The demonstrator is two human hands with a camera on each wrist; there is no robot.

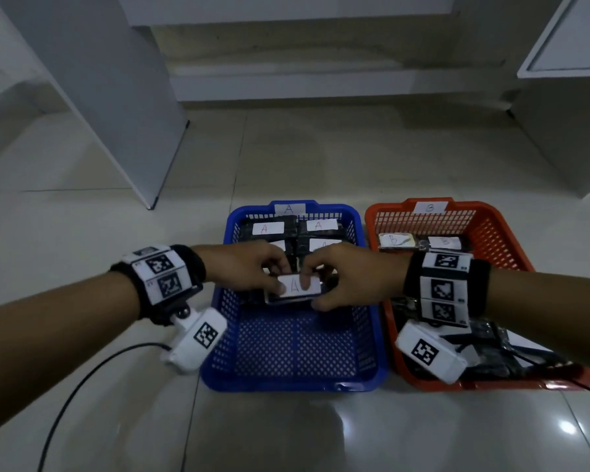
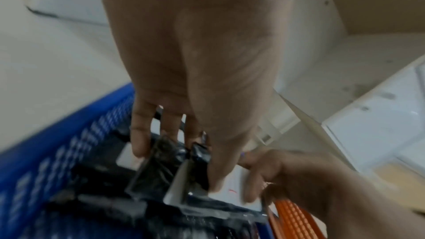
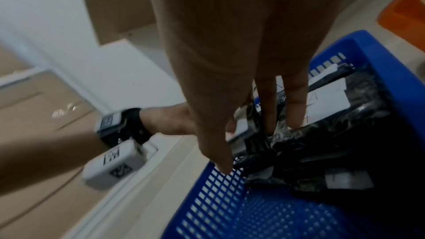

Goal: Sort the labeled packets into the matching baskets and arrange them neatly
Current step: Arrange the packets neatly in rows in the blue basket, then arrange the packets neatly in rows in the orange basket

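A packet [image 1: 295, 288] with a white label marked A is held over the middle of the blue basket [image 1: 292, 359] by both hands. Its left end is pinched by the left hand [image 1: 242, 269], thumb on the label, fingers curled behind. Its right end is gripped by the right hand [image 1: 346, 279], fingers on top, thumb at the near edge. At the far end of the blue basket, four more A packets [image 1: 268, 229] are laid in two rows; the held packet is seen just in front of them. Right of the blue basket, the orange basket [image 1: 457, 216], tagged B, is stood, with B packets [image 1: 396, 240] at its far end and dark packets [image 1: 491, 356] heaped at its near end.
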